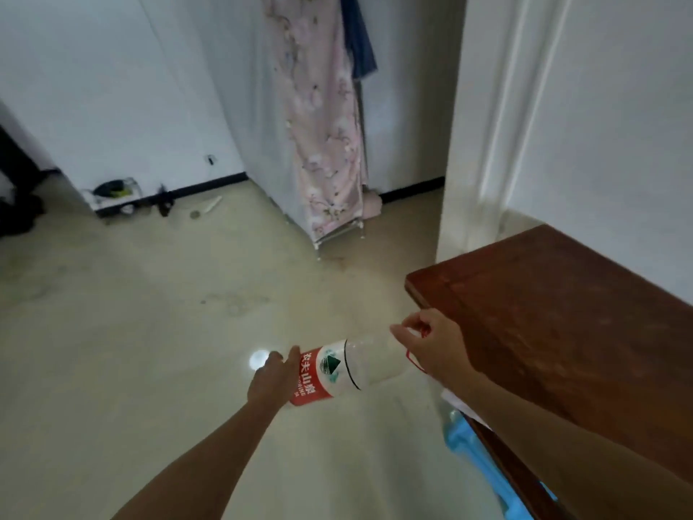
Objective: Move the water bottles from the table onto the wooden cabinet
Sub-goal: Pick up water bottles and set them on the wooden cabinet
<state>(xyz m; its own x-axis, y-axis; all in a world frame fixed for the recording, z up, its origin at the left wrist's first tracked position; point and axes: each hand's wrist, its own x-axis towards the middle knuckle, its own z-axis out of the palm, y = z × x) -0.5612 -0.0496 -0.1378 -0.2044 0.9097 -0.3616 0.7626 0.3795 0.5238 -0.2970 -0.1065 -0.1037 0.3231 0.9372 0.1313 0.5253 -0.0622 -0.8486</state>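
Plastic water bottle [337, 373] hangs sideways over the floor, just beside the wooden cabinet [562, 313] (no bottle on the part I can see). Left hand [272, 380] clasps its base, right hand [431, 343] grips the neck end. It is not yet set down.

Both bare forearms are extended forward from the lower edge of the view. The left grip [272, 380] is curled round the base end of the bottle [337, 369]; the right grip [427, 343] is closed, fingers curled, at its neck end.

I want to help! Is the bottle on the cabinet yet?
No, the water bottle is held over the floor, beside the wooden cabinet.
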